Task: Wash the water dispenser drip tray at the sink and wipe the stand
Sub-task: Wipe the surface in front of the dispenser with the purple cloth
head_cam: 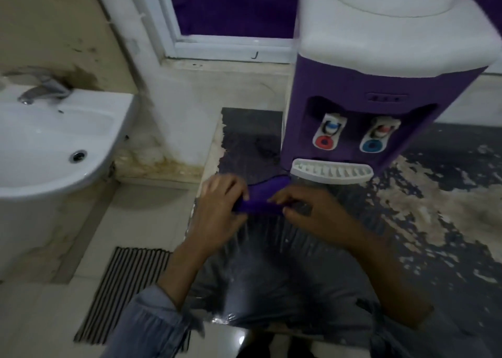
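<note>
A purple and white water dispenser (pixel 380 86) stands on a dark, worn stand top (pixel 434 194) at the right. Its white slotted drip tray (pixel 331 171) sits in place under the two taps. In front of the tray both hands hold a purple cloth (pixel 260 198) on the stand: my left hand (pixel 220 208) grips its left end, my right hand (pixel 307 208) presses its right end. The white sink (pixel 54 140) with a metal tap (pixel 43 88) is at the left.
A clear plastic sheet (pixel 271 262) covers the near part of the stand. A striped mat (pixel 125 289) lies on the tiled floor beside the sink. A white-framed window (pixel 231 39) is behind, with a stained wall and ledge below it.
</note>
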